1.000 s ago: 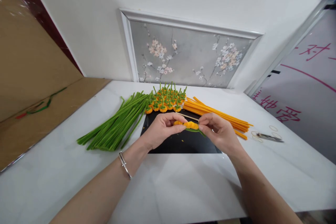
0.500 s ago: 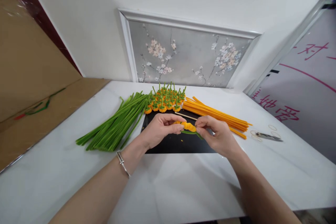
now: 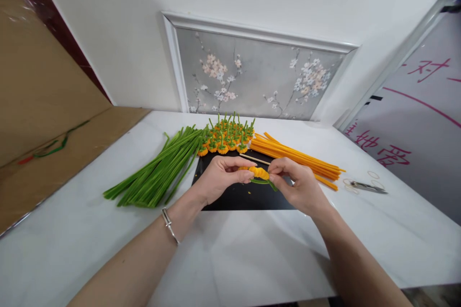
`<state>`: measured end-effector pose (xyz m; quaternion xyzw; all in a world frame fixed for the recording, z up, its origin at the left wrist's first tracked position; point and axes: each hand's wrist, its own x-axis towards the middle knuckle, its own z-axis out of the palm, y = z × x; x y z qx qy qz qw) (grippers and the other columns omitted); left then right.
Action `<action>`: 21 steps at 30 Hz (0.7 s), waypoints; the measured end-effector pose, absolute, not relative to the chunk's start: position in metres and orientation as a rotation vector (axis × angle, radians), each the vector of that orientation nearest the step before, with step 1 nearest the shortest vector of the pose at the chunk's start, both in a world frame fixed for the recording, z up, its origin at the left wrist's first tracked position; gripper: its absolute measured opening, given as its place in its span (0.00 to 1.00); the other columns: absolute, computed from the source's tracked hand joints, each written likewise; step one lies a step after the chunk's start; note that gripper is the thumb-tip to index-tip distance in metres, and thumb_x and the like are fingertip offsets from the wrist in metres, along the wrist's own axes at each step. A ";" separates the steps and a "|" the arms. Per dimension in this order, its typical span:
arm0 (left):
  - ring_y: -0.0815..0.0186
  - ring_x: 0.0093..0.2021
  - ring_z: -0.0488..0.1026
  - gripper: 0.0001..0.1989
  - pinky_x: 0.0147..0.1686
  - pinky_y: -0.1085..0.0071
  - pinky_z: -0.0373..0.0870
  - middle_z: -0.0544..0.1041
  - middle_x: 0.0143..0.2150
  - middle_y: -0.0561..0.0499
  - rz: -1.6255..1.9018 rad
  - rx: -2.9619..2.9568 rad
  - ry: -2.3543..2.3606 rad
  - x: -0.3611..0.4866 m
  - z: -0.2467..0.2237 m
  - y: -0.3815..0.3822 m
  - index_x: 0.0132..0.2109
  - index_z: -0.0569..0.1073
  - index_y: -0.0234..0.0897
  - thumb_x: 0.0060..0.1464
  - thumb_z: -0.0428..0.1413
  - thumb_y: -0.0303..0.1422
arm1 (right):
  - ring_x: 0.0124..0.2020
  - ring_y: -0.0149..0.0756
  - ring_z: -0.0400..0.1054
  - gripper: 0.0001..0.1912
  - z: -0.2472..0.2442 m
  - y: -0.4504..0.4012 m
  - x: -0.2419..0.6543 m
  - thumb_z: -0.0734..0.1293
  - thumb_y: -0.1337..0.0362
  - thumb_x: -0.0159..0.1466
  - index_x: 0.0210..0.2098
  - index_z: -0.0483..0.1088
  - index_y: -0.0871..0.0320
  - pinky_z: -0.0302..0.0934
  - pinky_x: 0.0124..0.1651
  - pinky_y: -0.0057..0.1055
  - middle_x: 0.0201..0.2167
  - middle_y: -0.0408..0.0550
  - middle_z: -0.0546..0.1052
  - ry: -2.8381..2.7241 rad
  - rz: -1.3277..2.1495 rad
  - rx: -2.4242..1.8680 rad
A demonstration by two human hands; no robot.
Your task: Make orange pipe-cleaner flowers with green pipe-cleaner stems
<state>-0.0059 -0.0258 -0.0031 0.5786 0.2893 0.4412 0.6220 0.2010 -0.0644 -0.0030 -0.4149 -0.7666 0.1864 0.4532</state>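
Between my hands, above a black mat (image 3: pixel 237 199), is a coiled orange pipe cleaner (image 3: pixel 260 172). My left hand (image 3: pixel 225 175) pinches its left end between thumb and fingers. The right end is pinched by my right hand (image 3: pixel 293 180). A green pipe cleaner (image 3: pixel 260 182) hangs just below the coil, running toward my right fingers; whether it joins the coil is hidden. Behind the hands, a thin pale stick (image 3: pixel 254 158) lies on the mat. Several finished orange pieces with green stems (image 3: pixel 223 146) stand grouped at the mat's back edge.
A bundle of green pipe cleaners (image 3: pixel 162 170) lies on the white table (image 3: pixel 230 254) at left. Orange pipe cleaners (image 3: pixel 295 153) lie at right. Farther right are scissors (image 3: pixel 367 187) and thin pale rings (image 3: pixel 373 174). A wall with a framed floral panel (image 3: pixel 252 72) rises behind.
Both hands keep their pinch on the orange coil. The coil has turned slightly, and the left hand has shifted a little to the right.
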 end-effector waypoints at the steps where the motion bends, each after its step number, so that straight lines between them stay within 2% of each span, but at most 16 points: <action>1: 0.73 0.27 0.74 0.11 0.30 0.77 0.73 0.80 0.29 0.51 1.007 1.281 0.640 -0.006 -0.002 -0.027 0.36 0.82 0.37 0.41 0.68 0.31 | 0.27 0.32 0.68 0.03 -0.002 -0.065 0.201 0.63 0.68 0.62 0.35 0.67 0.54 0.60 0.28 0.28 0.28 0.44 0.74 -1.889 0.458 -1.025; 8: 0.68 0.35 0.78 0.11 0.38 0.74 0.76 0.81 0.35 0.47 0.923 1.159 0.574 -0.010 0.003 -0.031 0.39 0.81 0.35 0.45 0.66 0.31 | 0.27 0.32 0.68 0.02 -0.002 -0.065 0.201 0.63 0.67 0.62 0.35 0.67 0.54 0.61 0.28 0.28 0.28 0.44 0.73 -1.868 0.457 -1.004; 17: 0.72 0.31 0.76 0.12 0.35 0.75 0.75 0.80 0.34 0.51 0.946 1.181 0.562 -0.006 0.005 -0.030 0.38 0.81 0.38 0.42 0.67 0.31 | 0.28 0.31 0.68 0.03 -0.002 -0.065 0.201 0.63 0.69 0.62 0.35 0.67 0.55 0.62 0.29 0.28 0.30 0.44 0.74 -1.879 0.441 -0.997; 21: 0.73 0.29 0.75 0.11 0.32 0.77 0.73 0.79 0.30 0.52 0.983 1.306 0.594 -0.008 0.001 -0.027 0.37 0.81 0.37 0.42 0.68 0.30 | 0.28 0.31 0.68 0.03 0.000 -0.066 0.201 0.62 0.69 0.62 0.35 0.66 0.54 0.62 0.30 0.28 0.29 0.44 0.74 -1.902 0.411 -0.994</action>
